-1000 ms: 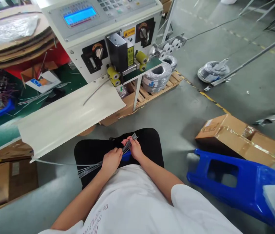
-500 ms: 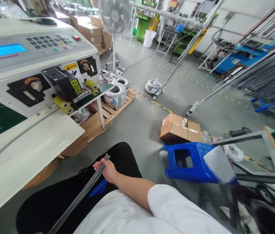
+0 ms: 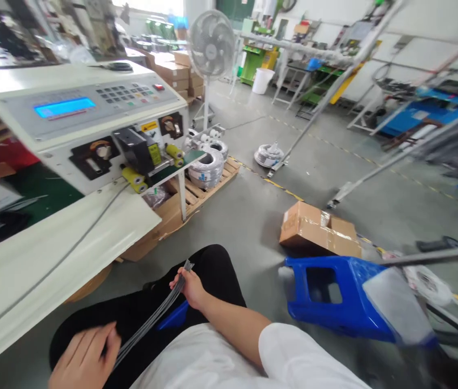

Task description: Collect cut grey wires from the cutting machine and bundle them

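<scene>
My right hand (image 3: 190,289) is closed around one end of a bundle of grey cables (image 3: 151,321), above my lap. The cut ends stick out a little past my fingers. From there the bundle runs down and left across my dark trousers. At the lower left, my left hand (image 3: 85,356) is slightly blurred, its fingers stretched out and its thumb apart. It is beside the lower part of the bundle, whose far end is out of sight; whether the thumb touches the cables I cannot tell.
On the left stands a cable-processing machine (image 3: 103,116) with a lit display and a long white tray (image 3: 131,216), on which a single grey cable lies. A blue plastic stool (image 3: 326,292) and a cardboard box (image 3: 318,229) are on the floor to the right. Cable coils (image 3: 206,170) sit on a pallet ahead.
My left hand has come into view at the lower left, beside the cables. The view has shifted left and up, showing more of the machine. My right hand still grips the bundle.
</scene>
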`<state>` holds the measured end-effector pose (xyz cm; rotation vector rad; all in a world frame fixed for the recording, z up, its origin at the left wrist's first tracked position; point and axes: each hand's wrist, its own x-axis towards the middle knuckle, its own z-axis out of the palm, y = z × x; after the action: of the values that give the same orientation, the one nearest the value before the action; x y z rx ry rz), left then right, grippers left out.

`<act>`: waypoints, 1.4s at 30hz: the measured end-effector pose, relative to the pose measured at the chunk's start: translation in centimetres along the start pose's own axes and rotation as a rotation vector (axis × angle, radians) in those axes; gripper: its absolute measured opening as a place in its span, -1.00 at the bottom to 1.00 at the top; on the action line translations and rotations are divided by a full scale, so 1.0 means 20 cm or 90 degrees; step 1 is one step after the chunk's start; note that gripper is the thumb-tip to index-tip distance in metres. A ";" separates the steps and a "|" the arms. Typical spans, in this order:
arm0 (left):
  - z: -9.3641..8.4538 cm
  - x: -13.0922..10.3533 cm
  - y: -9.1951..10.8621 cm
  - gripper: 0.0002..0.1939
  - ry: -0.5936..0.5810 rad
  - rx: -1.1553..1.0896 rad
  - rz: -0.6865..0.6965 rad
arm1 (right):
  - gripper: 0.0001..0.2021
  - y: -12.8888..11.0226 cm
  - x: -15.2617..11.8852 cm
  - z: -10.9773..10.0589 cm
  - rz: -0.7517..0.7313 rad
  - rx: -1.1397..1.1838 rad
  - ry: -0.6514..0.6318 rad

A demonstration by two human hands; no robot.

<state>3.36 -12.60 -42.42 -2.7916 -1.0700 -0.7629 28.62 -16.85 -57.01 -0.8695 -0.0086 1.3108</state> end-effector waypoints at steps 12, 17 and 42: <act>-0.13 0.96 -0.17 -0.47 -0.014 0.227 -0.173 | -0.78 -0.01 -0.05 0.01 0.000 -0.058 -0.058; -0.13 0.96 -0.24 -0.56 -0.048 0.231 -0.128 | -0.78 -0.01 -0.03 0.00 -0.016 -0.072 -0.063; -0.25 0.17 0.07 -0.73 -0.186 0.029 -0.176 | -0.64 -0.07 -0.07 0.07 0.033 -0.057 -0.067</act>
<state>4.35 -12.75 -36.21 -2.8099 -1.5227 -0.3428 28.68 -17.20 -54.56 -0.8815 -0.1290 1.4130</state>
